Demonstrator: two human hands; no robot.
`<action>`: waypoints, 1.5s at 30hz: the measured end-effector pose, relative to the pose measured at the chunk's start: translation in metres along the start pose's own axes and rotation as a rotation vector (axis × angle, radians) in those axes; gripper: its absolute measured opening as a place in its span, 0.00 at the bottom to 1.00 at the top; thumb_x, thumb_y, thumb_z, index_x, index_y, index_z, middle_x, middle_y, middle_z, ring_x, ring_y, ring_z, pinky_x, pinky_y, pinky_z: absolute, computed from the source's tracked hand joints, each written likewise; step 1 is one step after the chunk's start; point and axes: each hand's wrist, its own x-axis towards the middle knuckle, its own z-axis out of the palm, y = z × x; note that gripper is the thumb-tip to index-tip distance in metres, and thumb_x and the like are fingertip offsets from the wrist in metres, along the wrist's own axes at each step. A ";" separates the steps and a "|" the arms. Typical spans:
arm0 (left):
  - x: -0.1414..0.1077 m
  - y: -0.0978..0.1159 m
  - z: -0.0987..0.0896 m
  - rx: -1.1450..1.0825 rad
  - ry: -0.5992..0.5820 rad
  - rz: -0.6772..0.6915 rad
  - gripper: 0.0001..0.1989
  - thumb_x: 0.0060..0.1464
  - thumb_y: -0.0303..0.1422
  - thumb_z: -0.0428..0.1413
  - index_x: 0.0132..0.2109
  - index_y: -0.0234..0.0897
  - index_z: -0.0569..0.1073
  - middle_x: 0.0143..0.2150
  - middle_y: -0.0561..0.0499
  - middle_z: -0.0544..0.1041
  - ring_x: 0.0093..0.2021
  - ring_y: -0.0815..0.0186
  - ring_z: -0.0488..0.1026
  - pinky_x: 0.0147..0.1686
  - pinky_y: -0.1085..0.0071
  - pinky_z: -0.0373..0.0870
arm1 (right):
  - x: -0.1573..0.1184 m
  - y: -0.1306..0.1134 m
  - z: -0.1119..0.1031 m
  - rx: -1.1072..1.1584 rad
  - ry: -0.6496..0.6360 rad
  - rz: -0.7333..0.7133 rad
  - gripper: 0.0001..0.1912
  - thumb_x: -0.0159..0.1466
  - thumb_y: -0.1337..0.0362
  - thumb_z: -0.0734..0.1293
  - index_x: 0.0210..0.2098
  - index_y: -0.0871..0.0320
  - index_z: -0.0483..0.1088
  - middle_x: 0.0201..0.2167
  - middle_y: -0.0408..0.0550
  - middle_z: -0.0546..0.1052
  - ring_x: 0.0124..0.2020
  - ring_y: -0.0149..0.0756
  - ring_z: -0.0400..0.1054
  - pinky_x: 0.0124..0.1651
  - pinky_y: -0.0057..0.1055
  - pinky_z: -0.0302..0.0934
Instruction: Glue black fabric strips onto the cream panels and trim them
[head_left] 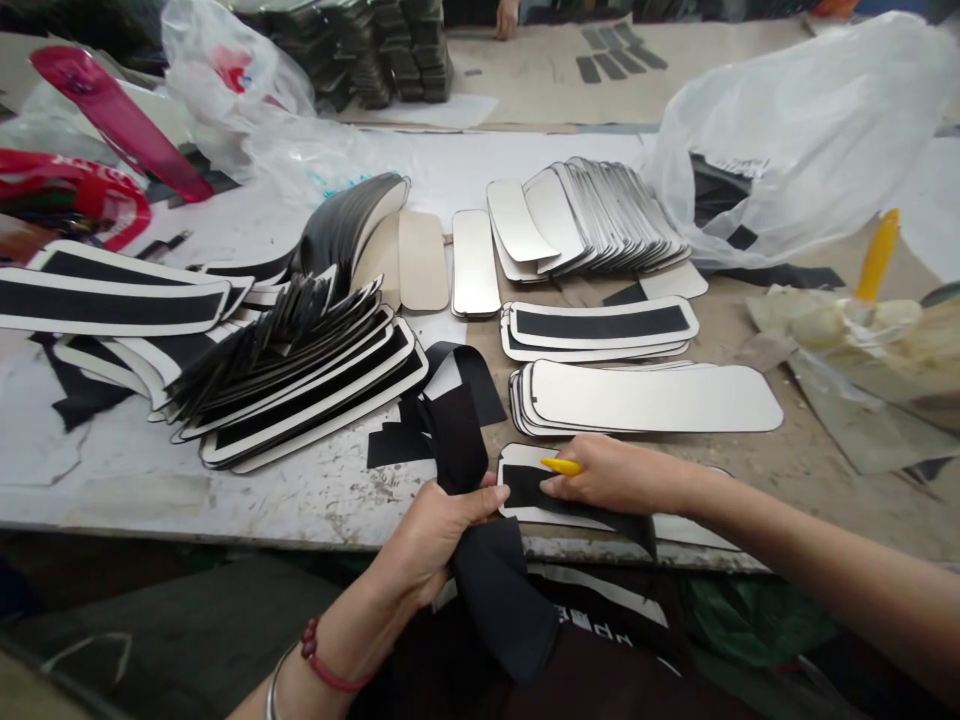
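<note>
My left hand [442,530] is closed around a bundle of black strips [457,440], which hang below the table edge; its thumb touches the left end of a white panel [529,455]. My right hand [600,475] grips a yellow-handled tool [561,466] over that panel. Under its fingers a black strip [521,487] lies on the panel, the strip's right end hanging loose past the front edge. Behind my right hand lies a small pile of plain white panels [660,397]. Farther back are white panels with black centres [604,322].
Fanned black-and-white panels [322,400] cover the left. White panels [607,220] lean in a row behind. A plastic bag [802,130] is at back right, near a pot with a yellow handle [877,255]. A pink tool [120,120] lies back left. Another person's hand [507,18] shows at the top.
</note>
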 end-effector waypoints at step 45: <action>0.013 -0.007 0.011 0.299 0.195 -0.021 0.17 0.41 0.33 0.65 0.41 0.34 0.74 0.34 0.47 0.78 0.32 0.59 0.75 0.35 0.67 0.73 | -0.078 0.122 0.039 -0.104 0.502 0.501 0.16 0.63 0.52 0.58 0.35 0.57 0.70 0.32 0.53 0.77 0.36 0.46 0.71 0.31 0.31 0.52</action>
